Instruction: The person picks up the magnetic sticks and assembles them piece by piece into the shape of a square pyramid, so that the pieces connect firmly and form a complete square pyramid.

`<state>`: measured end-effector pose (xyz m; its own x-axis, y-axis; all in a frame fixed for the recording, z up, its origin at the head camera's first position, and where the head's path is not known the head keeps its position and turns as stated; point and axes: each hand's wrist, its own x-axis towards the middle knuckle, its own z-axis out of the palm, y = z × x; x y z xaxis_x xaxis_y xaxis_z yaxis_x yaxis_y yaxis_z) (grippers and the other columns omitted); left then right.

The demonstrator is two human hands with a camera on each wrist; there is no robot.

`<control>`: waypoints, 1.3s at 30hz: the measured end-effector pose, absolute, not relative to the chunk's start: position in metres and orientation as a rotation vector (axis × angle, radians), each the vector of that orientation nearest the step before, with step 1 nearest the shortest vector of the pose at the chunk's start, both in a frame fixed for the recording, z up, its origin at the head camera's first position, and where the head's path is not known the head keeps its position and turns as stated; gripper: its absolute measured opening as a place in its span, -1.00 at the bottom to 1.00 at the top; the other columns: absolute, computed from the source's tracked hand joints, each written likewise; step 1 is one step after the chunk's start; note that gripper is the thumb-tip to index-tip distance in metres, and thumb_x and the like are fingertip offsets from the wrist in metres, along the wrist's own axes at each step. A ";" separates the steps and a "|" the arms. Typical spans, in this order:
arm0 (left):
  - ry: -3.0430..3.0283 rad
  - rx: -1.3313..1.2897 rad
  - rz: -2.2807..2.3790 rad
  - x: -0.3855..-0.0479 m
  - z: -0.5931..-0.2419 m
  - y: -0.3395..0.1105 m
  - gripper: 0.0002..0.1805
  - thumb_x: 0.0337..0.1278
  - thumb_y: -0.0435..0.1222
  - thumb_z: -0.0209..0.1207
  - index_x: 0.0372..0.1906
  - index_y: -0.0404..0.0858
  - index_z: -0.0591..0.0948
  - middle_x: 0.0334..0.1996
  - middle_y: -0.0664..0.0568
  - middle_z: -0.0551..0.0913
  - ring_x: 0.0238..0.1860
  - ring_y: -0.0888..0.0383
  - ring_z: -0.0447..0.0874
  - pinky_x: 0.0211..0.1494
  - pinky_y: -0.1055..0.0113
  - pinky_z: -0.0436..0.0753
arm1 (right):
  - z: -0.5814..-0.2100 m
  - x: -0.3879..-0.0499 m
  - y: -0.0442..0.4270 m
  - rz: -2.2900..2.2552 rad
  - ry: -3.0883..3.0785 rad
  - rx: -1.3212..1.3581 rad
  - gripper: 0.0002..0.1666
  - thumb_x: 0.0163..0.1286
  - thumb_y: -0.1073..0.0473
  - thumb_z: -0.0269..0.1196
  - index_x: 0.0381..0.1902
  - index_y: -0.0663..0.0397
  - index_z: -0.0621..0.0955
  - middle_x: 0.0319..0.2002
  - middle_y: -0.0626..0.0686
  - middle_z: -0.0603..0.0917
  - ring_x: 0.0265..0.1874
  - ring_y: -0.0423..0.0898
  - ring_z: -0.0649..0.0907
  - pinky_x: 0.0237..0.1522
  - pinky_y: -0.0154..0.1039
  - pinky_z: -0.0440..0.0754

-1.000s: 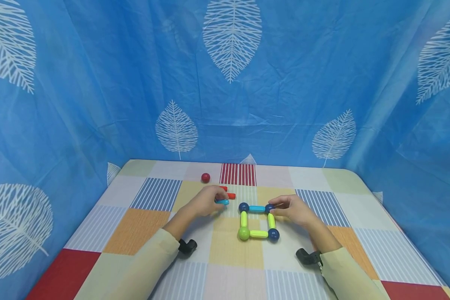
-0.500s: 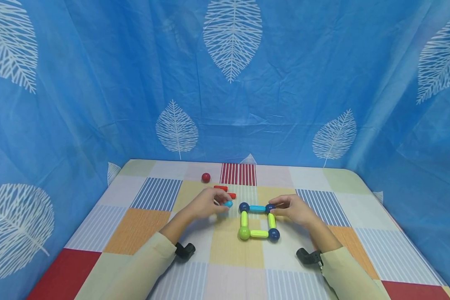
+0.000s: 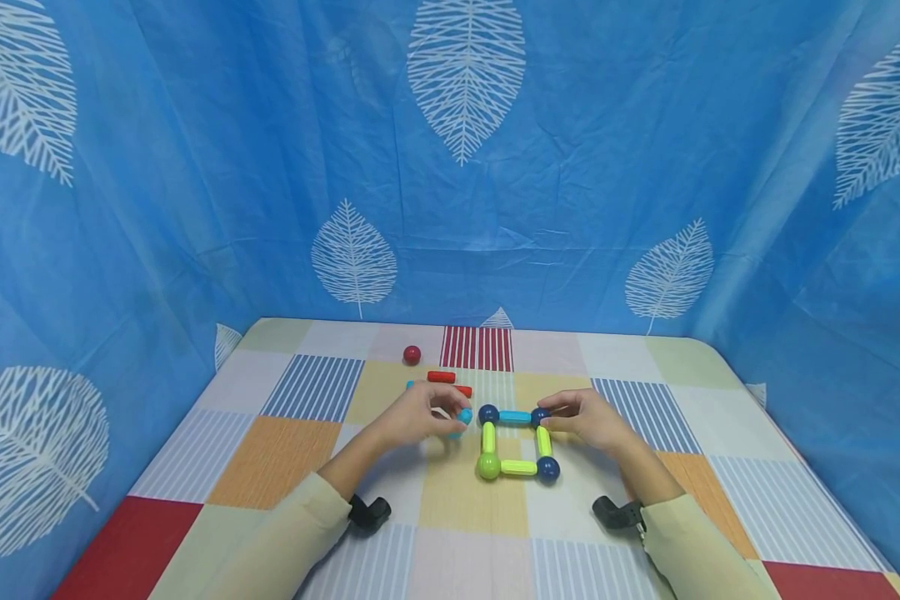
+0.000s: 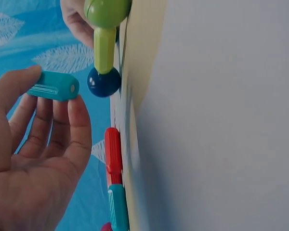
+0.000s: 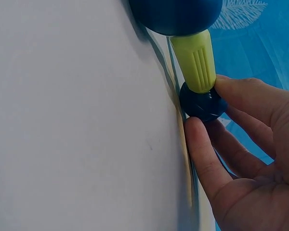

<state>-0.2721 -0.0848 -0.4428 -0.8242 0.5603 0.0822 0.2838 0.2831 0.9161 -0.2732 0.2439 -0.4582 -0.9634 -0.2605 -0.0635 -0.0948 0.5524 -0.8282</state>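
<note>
My left hand (image 3: 417, 413) pinches a blue magnetic rod (image 4: 58, 86) between thumb and fingers, raised off the tabletop, just left of a square frame. The frame has a blue rod (image 3: 514, 417) on its far side and yellow-green rods (image 3: 518, 468) on the other sides. A green ball (image 3: 488, 466) joins its near left corner; dark blue balls (image 3: 547, 469) join the others. With thumb and fingers my right hand (image 3: 587, 418) holds the far right dark blue ball (image 5: 202, 103), which a yellow-green rod (image 5: 196, 62) meets.
Two red rods (image 3: 441, 377) lie behind my left hand, one partly hidden. Another blue rod (image 4: 118, 207) lies beside them, mostly covered in the head view. A red ball (image 3: 412, 355) sits farther back. A patchwork cloth (image 3: 472, 508) covers the table; a blue leaf-print curtain (image 3: 570, 167) surrounds it.
My left hand has lifted the blue rod off the table, turned it and brought it slightly right toward the frame. My right hand and the frame have stayed put.
</note>
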 end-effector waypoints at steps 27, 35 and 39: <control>2.136 0.855 1.566 -0.247 -0.442 -0.053 -0.77 0.11 -0.36 0.46 -0.16 -0.11 0.70 -0.18 0.07 0.71 -0.09 0.18 0.70 0.07 0.34 0.75 | -0.459 -0.275 0.245 -1.379 2.618 -0.305 -0.64 0.28 0.23 0.44 0.04 0.17 0.74 0.04 0.20 0.76 -0.07 -0.01 0.72 -0.07 -0.23 0.67; 2.172 0.823 1.526 -0.247 -0.443 -0.051 -0.77 0.10 -0.36 0.46 -0.18 -0.08 0.68 -0.19 0.11 0.71 -0.08 0.21 0.70 0.07 0.35 0.74 | -0.460 -0.275 0.245 -1.366 2.622 -0.322 -0.63 0.28 0.22 0.44 0.05 0.18 0.74 0.03 0.20 0.76 -0.07 -0.01 0.72 -0.06 -0.22 0.67; 2.183 0.820 1.522 -0.246 -0.442 -0.050 -0.77 0.11 -0.35 0.46 -0.19 -0.06 0.68 -0.19 0.13 0.71 -0.07 0.21 0.70 0.08 0.33 0.74 | -0.459 -0.275 0.245 -1.367 2.623 -0.322 -0.62 0.28 0.22 0.44 0.05 0.19 0.73 0.03 0.20 0.76 -0.07 -0.01 0.72 -0.07 -0.23 0.67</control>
